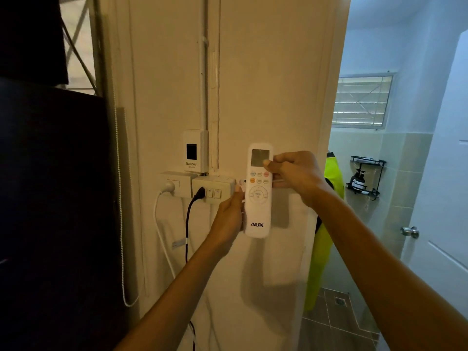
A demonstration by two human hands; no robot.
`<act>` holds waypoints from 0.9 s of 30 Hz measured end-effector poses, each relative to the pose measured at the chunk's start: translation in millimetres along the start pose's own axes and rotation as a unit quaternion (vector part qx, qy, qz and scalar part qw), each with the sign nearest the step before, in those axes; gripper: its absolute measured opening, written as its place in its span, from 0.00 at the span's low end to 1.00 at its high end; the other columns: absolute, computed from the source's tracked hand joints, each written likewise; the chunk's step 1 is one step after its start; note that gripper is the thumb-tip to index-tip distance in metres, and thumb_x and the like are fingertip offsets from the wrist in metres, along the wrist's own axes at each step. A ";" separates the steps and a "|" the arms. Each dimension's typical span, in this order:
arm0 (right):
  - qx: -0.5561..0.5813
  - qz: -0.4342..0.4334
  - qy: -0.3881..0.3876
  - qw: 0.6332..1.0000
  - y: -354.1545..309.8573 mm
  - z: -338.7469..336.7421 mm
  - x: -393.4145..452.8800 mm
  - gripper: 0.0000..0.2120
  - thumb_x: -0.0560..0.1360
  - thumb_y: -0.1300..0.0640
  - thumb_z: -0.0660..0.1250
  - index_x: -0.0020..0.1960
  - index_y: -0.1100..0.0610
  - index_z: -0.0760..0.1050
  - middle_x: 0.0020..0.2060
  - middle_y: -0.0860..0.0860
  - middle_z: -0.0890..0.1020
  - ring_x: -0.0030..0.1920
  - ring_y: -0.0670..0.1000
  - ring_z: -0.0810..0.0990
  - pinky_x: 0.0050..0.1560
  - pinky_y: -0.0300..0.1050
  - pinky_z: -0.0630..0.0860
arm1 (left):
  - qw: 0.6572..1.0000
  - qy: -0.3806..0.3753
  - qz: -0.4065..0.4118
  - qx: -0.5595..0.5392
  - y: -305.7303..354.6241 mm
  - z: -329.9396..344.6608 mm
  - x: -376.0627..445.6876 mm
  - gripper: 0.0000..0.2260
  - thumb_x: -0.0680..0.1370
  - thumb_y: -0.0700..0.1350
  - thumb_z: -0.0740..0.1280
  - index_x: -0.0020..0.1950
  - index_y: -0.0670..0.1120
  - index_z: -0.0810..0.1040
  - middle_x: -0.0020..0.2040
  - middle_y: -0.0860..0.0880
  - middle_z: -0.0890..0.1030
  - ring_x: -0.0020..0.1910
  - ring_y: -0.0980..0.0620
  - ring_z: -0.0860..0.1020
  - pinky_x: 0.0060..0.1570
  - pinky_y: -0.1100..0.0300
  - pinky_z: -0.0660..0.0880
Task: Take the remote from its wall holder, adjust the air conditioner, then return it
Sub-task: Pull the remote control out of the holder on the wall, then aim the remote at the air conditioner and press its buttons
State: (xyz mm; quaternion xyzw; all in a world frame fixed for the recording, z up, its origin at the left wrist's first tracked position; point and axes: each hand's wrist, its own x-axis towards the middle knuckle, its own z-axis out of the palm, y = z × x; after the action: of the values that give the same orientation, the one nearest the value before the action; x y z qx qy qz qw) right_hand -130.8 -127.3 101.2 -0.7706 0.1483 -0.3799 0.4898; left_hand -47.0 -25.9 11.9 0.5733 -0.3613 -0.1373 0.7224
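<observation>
**Both hands on the white remote at the wall**

While I look down from the head camera, I see the long white plastic remote with the grey screen (258, 191) held upright against the cream painted wall (266, 84). It says AUX near its bottom end. Its screen is at the top and its small round buttons sit below the screen.

My right hand (295, 177) is closed on the top part of the remote. The thumb lies on the front, right at the lower corner of the screen, and the other fingers go round the right edge. My left hand (228, 219) grips the lower left edge of the remote, with the fingers tucked behind it and the thumb up by the side. I cannot see the wall holder itself, so I cannot tell if the remote sits in it or is just in front of the wall.

Just to the left of the remote is a beige switch box with two white rocker switches (214, 190), and a black plug with a black cord (200, 193) goes into it. Next to that is a white socket with a white plug (168, 186). Above them is a small white box with a dark window and the word National (193, 152).

Off to the right, an open doorway shows a tiled room with a bright yellow-green cloth hanging by the wall edge (326, 224) and a white door with a round silver knob (410, 232).
</observation>
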 end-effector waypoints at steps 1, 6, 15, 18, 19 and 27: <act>0.004 0.001 -0.009 1.000 -1.8 2.0 -7.6 0.04 0.70 0.58 0.71 0.37 0.55 0.77 0.36 0.51 0.84 0.38 0.49 0.85 0.38 0.44 0.83 | 1.000 -0.008 -0.013 -0.022 4.6 -2.6 -11.9 0.19 0.80 0.58 0.48 0.55 0.54 0.76 0.48 0.48 0.83 0.48 0.47 0.82 0.47 0.53 0.80; 0.030 0.019 -0.081 0.996 -10.9 15.4 -41.1 0.05 0.70 0.58 0.71 0.44 0.60 0.80 0.37 0.53 0.86 0.36 0.48 0.86 0.34 0.40 0.81 | 0.997 -0.034 -0.041 -0.058 21.7 -26.0 -68.4 0.18 0.80 0.57 0.48 0.56 0.56 0.75 0.53 0.43 0.84 0.52 0.42 0.82 0.55 0.48 0.78; 0.068 -0.014 -0.172 0.983 -51.7 59.7 -96.2 0.09 0.71 0.59 0.70 0.49 0.62 0.79 0.41 0.55 0.85 0.36 0.48 0.85 0.31 0.38 0.80 | 0.998 -0.049 -0.031 0.029 66.1 -85.8 -146.3 0.11 0.74 0.54 0.62 0.54 0.56 0.76 0.50 0.50 0.85 0.53 0.47 0.82 0.53 0.52 0.79; 0.076 -0.031 -0.189 0.979 -71.4 74.5 -115.0 0.06 0.71 0.59 0.70 0.47 0.60 0.79 0.39 0.52 0.84 0.32 0.45 0.85 0.28 0.36 0.79 | 0.997 -0.060 -0.033 0.040 87.8 -109.4 -169.7 0.14 0.72 0.52 0.64 0.57 0.55 0.74 0.52 0.50 0.83 0.54 0.48 0.81 0.54 0.51 0.79; 0.077 -0.039 -0.193 0.977 -78.0 79.2 -121.4 0.04 0.71 0.59 0.70 0.45 0.59 0.79 0.38 0.51 0.84 0.31 0.43 0.84 0.28 0.35 0.78 | 0.996 -0.062 -0.036 0.049 94.2 -117.8 -177.1 0.14 0.73 0.49 0.65 0.59 0.55 0.74 0.54 0.49 0.83 0.55 0.48 0.81 0.55 0.49 0.79; 0.077 -0.082 -0.208 0.972 -134.2 119.5 -190.5 0.05 0.71 0.59 0.70 0.38 0.53 0.76 0.35 0.48 0.82 0.30 0.42 0.83 0.28 0.35 0.79 | 0.994 -0.072 -0.044 0.075 137.8 -172.6 -248.0 0.23 0.74 0.37 0.66 0.67 0.49 0.69 0.62 0.45 0.79 0.59 0.47 0.79 0.59 0.42 0.75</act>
State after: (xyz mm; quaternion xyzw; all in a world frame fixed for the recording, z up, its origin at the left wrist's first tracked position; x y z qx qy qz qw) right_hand -189.9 127.7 106.2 -0.8022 -0.0501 -0.2601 0.5351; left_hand -133.4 293.8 35.2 0.6294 -0.3964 -0.1824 0.6430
